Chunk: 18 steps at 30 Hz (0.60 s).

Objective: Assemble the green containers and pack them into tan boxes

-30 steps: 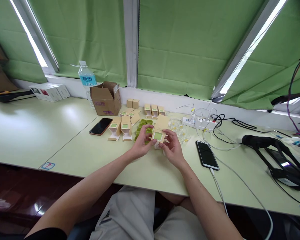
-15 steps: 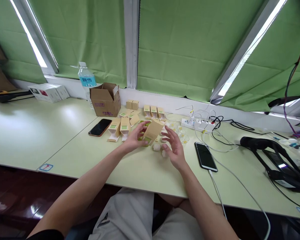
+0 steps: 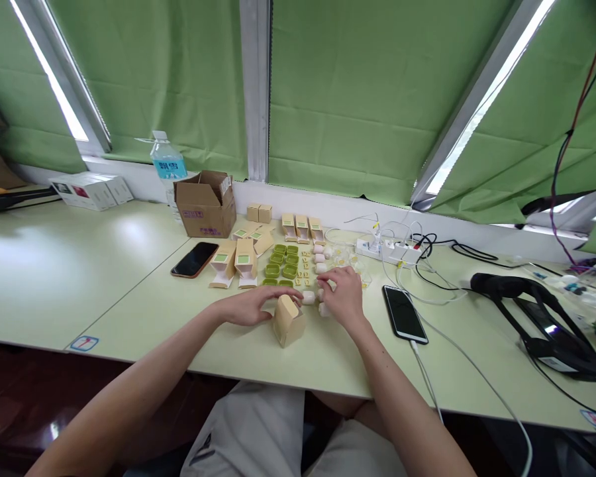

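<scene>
Small carton (image 3: 289, 323) on the table (image 3: 153, 324) between my two hands

The little tan carton sits in front of me near the table's front edge, its slanted top toward the windows. My left hand (image 3: 248, 307) is just beside it, open, with the fingers stretched out behind the carton and the thumb apart from them; I cannot tell whether any fingertip touches the cardboard. My right hand (image 3: 345, 299) is to the right, fingers bent and pointing down beside the whitish plugs (image 3: 308, 297). Its fingertips overlap those plugs in this view, so I cannot tell whether it grips one.

Beyond my hands, the green cups (image 3: 277, 258) are grouped in rows, then come small yellowish pieces (image 3: 306, 268) in a narrow strip, more plugs, and the clear plastic containers (image 3: 345, 257) behind my right hand. To the left, two tan boxes with green windows (image 3: 247, 258) stand side by side, with flat-looking cartons (image 3: 253, 233) behind them. Three similar boxes (image 3: 302, 228) stand in a row farther back, near two small closed boxes (image 3: 259, 212) by the wall. A dark phone (image 3: 195, 259) lies left of all this, and a plugged-in phone (image 3: 404, 313) lies right of my right hand.
</scene>
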{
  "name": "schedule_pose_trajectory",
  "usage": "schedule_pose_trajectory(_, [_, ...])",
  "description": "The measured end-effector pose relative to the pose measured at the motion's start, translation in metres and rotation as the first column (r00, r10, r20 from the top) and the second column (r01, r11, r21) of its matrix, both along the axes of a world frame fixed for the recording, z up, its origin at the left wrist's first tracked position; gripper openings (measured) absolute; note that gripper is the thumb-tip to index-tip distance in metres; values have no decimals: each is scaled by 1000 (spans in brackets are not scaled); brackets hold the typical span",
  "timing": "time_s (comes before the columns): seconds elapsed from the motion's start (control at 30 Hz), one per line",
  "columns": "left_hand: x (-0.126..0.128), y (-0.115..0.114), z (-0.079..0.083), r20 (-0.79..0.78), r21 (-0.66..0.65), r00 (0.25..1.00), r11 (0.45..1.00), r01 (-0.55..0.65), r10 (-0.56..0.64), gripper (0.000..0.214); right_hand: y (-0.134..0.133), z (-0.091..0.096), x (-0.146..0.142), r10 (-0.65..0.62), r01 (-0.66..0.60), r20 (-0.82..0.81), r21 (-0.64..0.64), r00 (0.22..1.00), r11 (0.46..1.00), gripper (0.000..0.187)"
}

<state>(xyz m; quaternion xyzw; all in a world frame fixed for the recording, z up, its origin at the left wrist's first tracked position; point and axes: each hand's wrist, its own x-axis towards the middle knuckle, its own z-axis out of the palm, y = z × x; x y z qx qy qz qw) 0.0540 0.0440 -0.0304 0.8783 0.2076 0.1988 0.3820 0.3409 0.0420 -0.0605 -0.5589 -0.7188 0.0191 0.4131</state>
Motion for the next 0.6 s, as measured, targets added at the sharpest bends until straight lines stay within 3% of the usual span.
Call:
schedule_pose_trajectory(0.07, [-5, 7, 1, 78, 27, 995, 998, -58, 55, 74, 6, 9, -7, -16, 27, 130, -84, 991, 996, 21])
schedule_pose_trajectory(0.13, [-9, 16, 2, 150, 87, 969, 973, -212, 197, 62, 14, 20, -15, -6, 47, 255, -156, 967, 987, 21])
schedule_pose_trajectory(0.2, [-9, 25, 1, 143, 186, 924, 907, -378, 355, 48, 22, 28, -24, 13, 76, 379, -218, 925, 973, 20])
schedule_pose_trajectory(0.27, [-5, 31, 0, 39, 325, 884, 831, -452, 466, 41, 31, 33, -32, 23, 121, 486, -263, 874, 957, 20])
schedule_pose_trajectory(0.4, [13, 37, -6, -199, 548, 812, 750, -371, 548, 44, 44, 31, -43, 23, 189, 620, -275, 784, 943, 21])
schedule_pose_trajectory(0.6, [31, 43, -17, -303, 587, 781, 752, -299, 547, 30, 50, 22, -46, 32, 185, 640, -270, 768, 945, 23])
